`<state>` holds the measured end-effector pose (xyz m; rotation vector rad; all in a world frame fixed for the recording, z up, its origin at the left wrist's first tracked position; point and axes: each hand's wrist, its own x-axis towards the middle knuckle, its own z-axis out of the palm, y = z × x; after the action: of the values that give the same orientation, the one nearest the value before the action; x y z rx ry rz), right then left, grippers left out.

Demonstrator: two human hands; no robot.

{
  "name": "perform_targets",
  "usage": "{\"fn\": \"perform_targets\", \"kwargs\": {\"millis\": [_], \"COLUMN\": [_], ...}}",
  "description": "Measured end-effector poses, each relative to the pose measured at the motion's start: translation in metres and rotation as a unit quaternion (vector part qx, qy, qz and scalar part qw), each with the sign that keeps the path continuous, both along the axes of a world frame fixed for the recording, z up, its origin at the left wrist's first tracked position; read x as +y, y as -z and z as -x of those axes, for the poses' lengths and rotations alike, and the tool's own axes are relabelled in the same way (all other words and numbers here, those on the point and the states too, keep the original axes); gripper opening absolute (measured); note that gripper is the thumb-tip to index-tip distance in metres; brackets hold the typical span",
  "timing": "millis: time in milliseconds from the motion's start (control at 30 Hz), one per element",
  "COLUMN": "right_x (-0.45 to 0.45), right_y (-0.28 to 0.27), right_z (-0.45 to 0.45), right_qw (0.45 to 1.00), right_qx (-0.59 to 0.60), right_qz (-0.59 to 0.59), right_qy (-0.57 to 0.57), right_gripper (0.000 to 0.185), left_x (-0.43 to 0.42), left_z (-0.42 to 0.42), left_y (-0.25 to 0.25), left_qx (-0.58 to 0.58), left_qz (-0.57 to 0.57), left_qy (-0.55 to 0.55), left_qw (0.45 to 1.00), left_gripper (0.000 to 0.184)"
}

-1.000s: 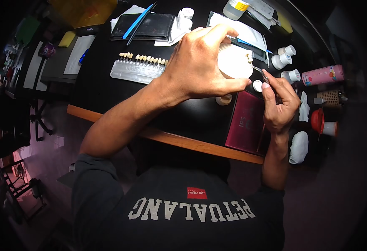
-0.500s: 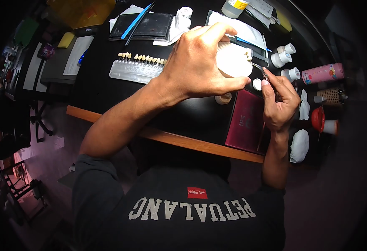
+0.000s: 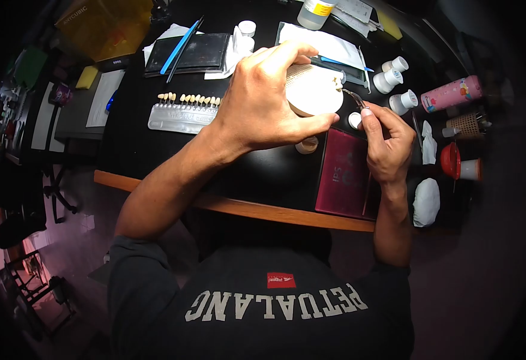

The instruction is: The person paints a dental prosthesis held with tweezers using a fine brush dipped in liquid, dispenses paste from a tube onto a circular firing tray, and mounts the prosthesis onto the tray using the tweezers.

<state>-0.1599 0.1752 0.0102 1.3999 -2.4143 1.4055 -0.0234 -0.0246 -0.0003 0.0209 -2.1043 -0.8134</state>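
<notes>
My left hand [image 3: 260, 99] is closed around the rim of a round white honeycomb tray [image 3: 317, 93], thumb below and fingers above; glare washes out much of its face. Small tooth-like pieces [image 3: 337, 80] sit at the tray's right edge. Between thumb and fingers, my right hand [image 3: 389, 144] pinches slim curved metal forceps [image 3: 359, 103]. Their tip points at the tooth-like pieces, very close to them; whether it touches, I cannot tell. A shade guide [image 3: 182, 114] with a row of tooth samples lies left of my left hand, partly behind the wrist.
Below my hands lies a dark red IPS case [image 3: 344, 174] by the wooden table edge [image 3: 263, 213]. White jars [image 3: 388, 80], a pink bottle [image 3: 452, 93] and a red bowl [image 3: 450, 161] stand at right. Brushes [image 3: 182, 48] rest on a black case [image 3: 206, 53] behind.
The whole scene, hands included, has shifted a little left in view. Both hands keep their grips; the forceps tip remains beside the tray's right edge.
</notes>
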Motion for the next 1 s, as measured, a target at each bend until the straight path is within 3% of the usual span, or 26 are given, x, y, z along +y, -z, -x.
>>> {"fn": "perform_targets", "kwargs": {"millis": [333,633,1000], "right_x": [-0.001,0.0011,0.0025], "right_y": [0.0021,0.0051,0.0032], "right_z": [0.0017,0.0024,0.0037], "right_qw": [1.0,0.999,0.998], "right_qx": [0.022,-0.043,-0.023], "right_qz": [0.005,0.017,0.043], "right_qy": [-0.002,0.022,-0.03], "right_gripper": [0.017,0.017,0.015], "left_x": [0.0009,0.0016,0.0014], "left_z": [0.0012,-0.0007,-0.0011], "left_y": [-0.0009,-0.0011,-0.0001], "left_qx": [0.001,-0.014,-0.004], "left_qz": [0.006,-0.005,-0.002], "left_qy": [0.017,0.011,-0.015], "left_qw": [1.0,1.0,1.0], "left_gripper": [0.072,0.072,0.077]}}
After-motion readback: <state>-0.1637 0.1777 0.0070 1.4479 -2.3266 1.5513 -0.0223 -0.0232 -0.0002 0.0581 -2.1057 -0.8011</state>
